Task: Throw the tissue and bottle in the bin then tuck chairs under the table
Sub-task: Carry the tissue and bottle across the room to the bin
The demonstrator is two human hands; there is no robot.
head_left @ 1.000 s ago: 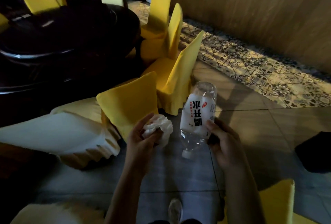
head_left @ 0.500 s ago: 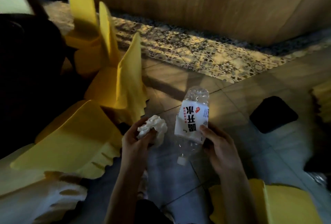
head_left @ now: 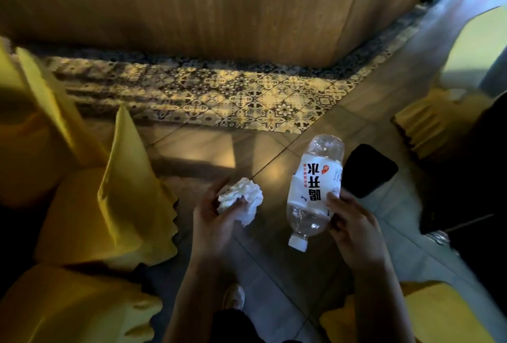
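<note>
My left hand [head_left: 216,219] grips a crumpled white tissue [head_left: 242,200] at waist height over the tiled floor. My right hand [head_left: 354,224] holds a clear plastic bottle [head_left: 315,191] with a white label, turned upside down so its white cap points down toward me. A dark bin [head_left: 369,169] stands on the floor just beyond the bottle, to the right. Yellow-covered chairs [head_left: 115,200] stand pulled out on my left, and another chair [head_left: 436,126] is at the right. The table is out of view.
A wooden wall [head_left: 219,8] runs across the back above a strip of patterned tiles [head_left: 219,93]. More yellow chair covers [head_left: 428,315] sit at the lower right and lower left. My shoe [head_left: 233,296] shows on the grey tiles between my arms.
My view has swung right, away from the dark table. The bin has come from the far right to just beyond the bottle. Both hands keep their hold.
</note>
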